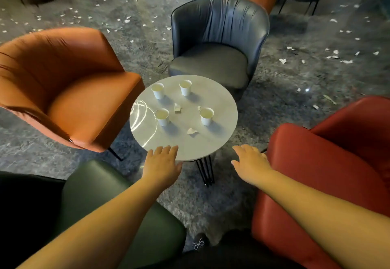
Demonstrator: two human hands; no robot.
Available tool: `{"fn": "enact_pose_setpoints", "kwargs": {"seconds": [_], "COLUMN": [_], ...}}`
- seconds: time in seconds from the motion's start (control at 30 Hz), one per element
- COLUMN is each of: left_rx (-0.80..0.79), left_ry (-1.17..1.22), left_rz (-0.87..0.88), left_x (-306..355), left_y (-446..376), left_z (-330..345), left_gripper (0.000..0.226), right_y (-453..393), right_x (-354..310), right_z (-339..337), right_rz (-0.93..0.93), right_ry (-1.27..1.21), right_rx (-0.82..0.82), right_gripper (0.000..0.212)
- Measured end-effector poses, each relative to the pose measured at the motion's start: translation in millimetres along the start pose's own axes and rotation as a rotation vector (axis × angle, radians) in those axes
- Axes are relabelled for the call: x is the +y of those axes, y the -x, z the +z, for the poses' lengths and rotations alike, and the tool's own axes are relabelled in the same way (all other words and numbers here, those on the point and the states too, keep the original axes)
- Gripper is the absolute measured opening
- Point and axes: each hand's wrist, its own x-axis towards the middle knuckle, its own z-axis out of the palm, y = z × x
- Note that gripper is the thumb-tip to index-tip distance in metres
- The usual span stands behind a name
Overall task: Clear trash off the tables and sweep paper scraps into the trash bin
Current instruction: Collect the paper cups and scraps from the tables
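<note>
A small round grey table (219, 98) stands in front of me with several white paper cups on it: a near-left cup (162, 117), a near-right cup (206, 116), a far-left cup (158, 90) and a far-right cup (185, 87). Crumpled paper scraps lie between them, one near the front (192, 131) and one in the middle (177, 107). My left hand (161, 163) reaches over the table's near edge, fingers straight, holding nothing. My right hand (250, 162) hovers to the right of the table, also flat and empty.
Armchairs ring the table: orange (63, 87) at left, dark blue (217, 43) behind, red (329, 169) at right, dark green (101, 201) at near left. Many white paper scraps (337, 58) litter the grey floor around. More chairs stand at the back.
</note>
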Motion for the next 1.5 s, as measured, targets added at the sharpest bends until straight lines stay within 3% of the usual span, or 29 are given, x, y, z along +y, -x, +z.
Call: {"fn": "enact_pose_setpoints", "kwargs": {"seconds": [0.37,0.6,0.77,1.07,1.3,1.4,1.5], "left_rx": [-0.024,-0.072,-0.112,-0.198,-0.291,-0.222,0.003], "left_ry": [0.077,0.172,0.161,0.152,0.246,0.397,0.668], "left_rz": [-0.121,-0.276,-0.297,-0.232,-0.080,-0.076,-0.034], "left_x": [-32,-55,-64,-101,-121,-118,-97], "left_y": [-118,-207,-245,-289,-319,-325,-333], "left_z": [-6,8,21,62,79,67,45], "left_gripper": [0.056,0.067,0.077,0.088,0.082,0.080,0.082], "right_y": [-151,-254,-301,-334,-338,-338,-343], "right_x": [-17,-20,-24,-26,-40,-47,-59], "right_z": [-35,-50,-35,12,37,40,40], "right_rz": [-0.098,-0.191,-0.207,-0.110,-0.026,0.005,0.050], "right_ry": [-0.079,-0.122,-0.175,-0.205,-0.229,-0.282,-0.366], "right_rx": [-0.063,-0.182,-0.258,-0.294,-0.246,-0.217,-0.177], "right_gripper": [0.050,0.063,0.076,0.093,0.087,0.087,0.090]}}
